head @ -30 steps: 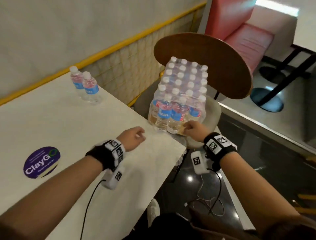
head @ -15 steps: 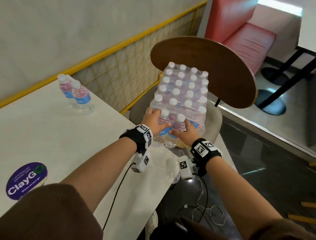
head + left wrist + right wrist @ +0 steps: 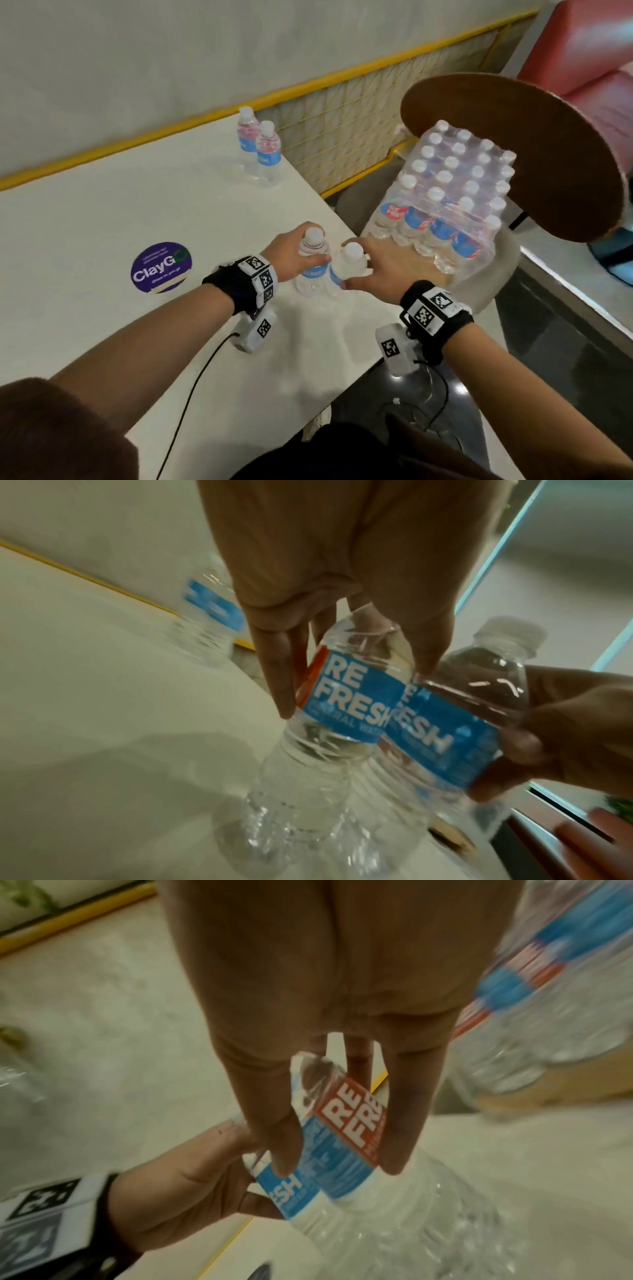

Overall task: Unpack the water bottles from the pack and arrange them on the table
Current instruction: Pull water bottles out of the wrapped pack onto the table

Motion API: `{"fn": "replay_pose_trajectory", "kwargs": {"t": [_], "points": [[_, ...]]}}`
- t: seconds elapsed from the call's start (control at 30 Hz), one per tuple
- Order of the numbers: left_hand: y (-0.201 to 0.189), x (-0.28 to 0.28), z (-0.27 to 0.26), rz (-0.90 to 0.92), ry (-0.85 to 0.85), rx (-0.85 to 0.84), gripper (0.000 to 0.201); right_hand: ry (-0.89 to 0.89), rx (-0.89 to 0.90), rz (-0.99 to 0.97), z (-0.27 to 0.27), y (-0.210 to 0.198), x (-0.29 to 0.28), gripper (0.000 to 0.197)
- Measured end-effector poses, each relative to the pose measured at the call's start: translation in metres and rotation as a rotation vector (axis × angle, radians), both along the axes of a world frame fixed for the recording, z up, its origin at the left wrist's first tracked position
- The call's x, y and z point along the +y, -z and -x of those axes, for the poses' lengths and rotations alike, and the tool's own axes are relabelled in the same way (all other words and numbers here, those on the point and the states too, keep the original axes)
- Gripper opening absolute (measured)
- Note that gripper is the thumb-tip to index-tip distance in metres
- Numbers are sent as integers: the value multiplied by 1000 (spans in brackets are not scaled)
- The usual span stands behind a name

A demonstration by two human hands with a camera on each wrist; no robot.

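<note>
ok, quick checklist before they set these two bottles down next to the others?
1. Left hand grips left bottle: ok.
2. Right hand grips right bottle: ok.
3. Caps on both: ok.
4. The two bottles apart: not ok, labels touch in the left wrist view.
5. Table bare beside the standing pair: ok.
6. Pack steady on the chair: cannot tell.
</note>
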State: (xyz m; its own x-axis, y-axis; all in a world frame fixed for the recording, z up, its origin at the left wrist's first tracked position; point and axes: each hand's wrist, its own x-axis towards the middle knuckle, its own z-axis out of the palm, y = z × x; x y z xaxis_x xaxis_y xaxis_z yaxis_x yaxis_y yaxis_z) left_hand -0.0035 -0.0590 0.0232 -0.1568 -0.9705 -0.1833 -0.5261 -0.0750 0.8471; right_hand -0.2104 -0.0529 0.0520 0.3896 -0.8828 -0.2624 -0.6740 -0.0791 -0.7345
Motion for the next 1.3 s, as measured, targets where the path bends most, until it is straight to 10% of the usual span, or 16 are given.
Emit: {"fn": "replay_pose_trajectory", "kwargs": {"t": [0.33,0.5,0.73,0.93,1.3], "points": [[-3,150,-218,-84,-464,-59,47,-581,-32,-201,-224,42,109,70],[1,217,-271,-124,-542,-9,51,-504,-124,-186,-292,58,161,74],[10,256,-282,-106,-585,210,71,-281,-233,-528,-306,53,172,72],[-8,234,-277,-307,-550,347,21,-172,-239,-718,-304,68,191,60],[-34,220,-288,-417,-368,90,32,-215,-270,-718,-331,78,202,52]]}}
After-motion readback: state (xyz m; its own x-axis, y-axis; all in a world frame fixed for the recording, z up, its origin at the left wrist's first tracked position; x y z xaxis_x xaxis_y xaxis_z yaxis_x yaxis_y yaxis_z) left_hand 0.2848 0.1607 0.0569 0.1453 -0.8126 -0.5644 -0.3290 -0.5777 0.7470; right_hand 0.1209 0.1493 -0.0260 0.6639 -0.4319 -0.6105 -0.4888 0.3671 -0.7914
